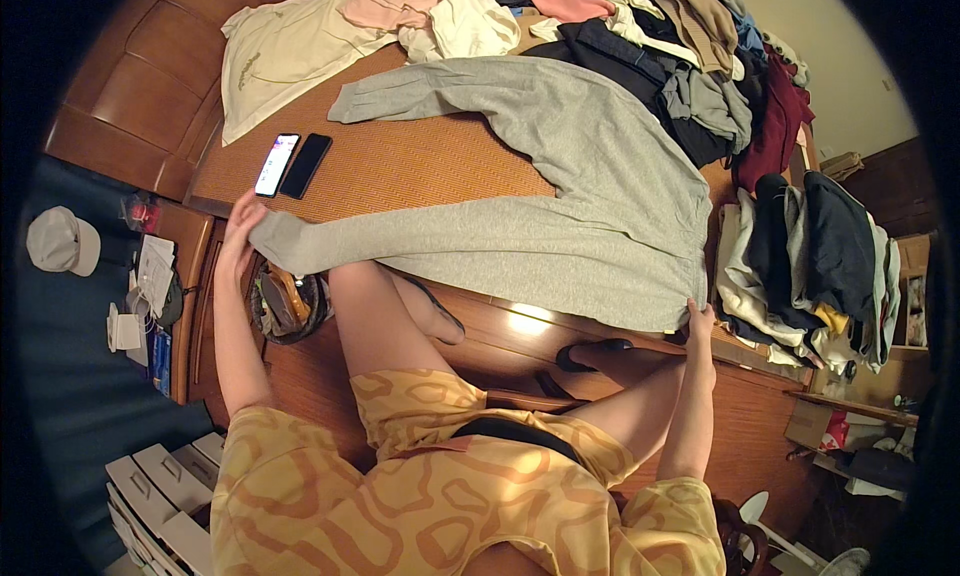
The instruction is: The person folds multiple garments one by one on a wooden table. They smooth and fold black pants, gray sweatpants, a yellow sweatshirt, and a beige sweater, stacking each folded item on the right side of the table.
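Grey sweatpants [480, 234] lie spread on the woven mat of a bed [420, 163], legs pointing left and elastic waistband at the right. The near leg hangs partly over the bed's edge. At the left, my left hand [244, 223] is at the cuff of that near leg, its fingers on the cloth. My right hand [700, 321] pinches the near corner of the waistband. The far leg lies curved across the mat, its cuff near the pillow. Two phones lie side by side beyond my left hand, one with a lit screen [277, 165] and one dark [306, 166].
A cream pillow [292, 58] lies at the far left. Heaped clothes [622, 58] cover the far side, and folded garments [810, 253] stand in a row at the right. A basket [289, 302] sits below my left hand, beside a wooden nightstand [196, 276].
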Available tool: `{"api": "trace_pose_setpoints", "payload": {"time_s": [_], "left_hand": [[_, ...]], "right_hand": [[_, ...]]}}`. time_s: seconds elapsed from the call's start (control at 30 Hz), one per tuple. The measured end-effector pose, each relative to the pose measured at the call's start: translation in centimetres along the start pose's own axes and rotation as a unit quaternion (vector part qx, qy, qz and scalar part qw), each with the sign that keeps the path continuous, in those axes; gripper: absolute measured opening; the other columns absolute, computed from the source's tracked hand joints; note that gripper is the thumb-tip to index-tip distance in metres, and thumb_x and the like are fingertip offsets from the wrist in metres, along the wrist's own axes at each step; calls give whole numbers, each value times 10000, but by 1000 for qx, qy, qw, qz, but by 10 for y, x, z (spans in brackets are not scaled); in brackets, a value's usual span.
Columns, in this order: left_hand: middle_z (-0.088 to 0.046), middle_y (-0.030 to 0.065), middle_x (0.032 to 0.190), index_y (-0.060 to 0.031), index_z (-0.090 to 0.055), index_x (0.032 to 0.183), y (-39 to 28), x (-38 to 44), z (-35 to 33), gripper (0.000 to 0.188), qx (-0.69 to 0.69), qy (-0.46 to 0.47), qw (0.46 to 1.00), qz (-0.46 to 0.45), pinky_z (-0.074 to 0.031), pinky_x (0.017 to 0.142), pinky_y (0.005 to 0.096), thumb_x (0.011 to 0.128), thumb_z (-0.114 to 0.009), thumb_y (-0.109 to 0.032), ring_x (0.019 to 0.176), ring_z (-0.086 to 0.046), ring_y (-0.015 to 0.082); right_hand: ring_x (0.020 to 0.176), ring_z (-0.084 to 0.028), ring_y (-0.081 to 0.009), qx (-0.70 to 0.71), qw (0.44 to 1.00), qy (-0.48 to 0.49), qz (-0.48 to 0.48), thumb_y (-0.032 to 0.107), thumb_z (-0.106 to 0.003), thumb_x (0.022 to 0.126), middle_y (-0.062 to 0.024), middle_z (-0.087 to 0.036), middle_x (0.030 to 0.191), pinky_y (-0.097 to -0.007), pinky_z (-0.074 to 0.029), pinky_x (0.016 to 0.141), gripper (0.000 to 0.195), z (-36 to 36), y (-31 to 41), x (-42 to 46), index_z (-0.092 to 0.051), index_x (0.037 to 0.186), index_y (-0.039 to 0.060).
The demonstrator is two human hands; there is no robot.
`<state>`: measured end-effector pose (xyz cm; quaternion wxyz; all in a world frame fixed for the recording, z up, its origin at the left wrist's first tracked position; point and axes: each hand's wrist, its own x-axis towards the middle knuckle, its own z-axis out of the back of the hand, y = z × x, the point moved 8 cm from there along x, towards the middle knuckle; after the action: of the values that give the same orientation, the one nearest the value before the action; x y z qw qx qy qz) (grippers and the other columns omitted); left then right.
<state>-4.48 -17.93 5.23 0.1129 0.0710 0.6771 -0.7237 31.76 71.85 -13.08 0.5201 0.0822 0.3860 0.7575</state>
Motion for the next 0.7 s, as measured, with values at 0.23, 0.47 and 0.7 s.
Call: {"api": "trace_pose_setpoints", "payload": {"time_s": [0.23, 0.47, 0.7], "left_hand": [[-679, 95, 818, 67, -617, 1065, 101, 5, 40, 440, 362, 150, 904, 174, -511, 704, 264, 658, -774, 12, 714, -629, 135], [-457, 151, 1318, -44, -503, 1270, 180, 7, 4, 711, 476, 148, 866, 48, -416, 953, 374, 617, -785, -78, 1176, -469, 273], [-532, 183, 1164, -32, -551, 1176, 204, 27, 4, 561, 495, 1, 855, -157, -426, 889, 381, 634, -691, -49, 1058, -507, 349]], "right_hand": [[1212, -444, -308, 29, 999, 35, -14, 290, -655, 859, -203, -438, 1327, -356, -367, 978, 644, -10, 32, -30, -393, 1331, -62], [1210, -455, -289, 9, 1000, -13, -6, 303, -662, 847, -201, -446, 1337, -354, -372, 980, 689, -1, 31, -32, -368, 1351, -62], [1228, -442, -303, 8, 999, 32, -11, 325, -666, 841, -196, -446, 1346, -355, -363, 993, 710, -9, 65, -53, -366, 1354, -63]]}}
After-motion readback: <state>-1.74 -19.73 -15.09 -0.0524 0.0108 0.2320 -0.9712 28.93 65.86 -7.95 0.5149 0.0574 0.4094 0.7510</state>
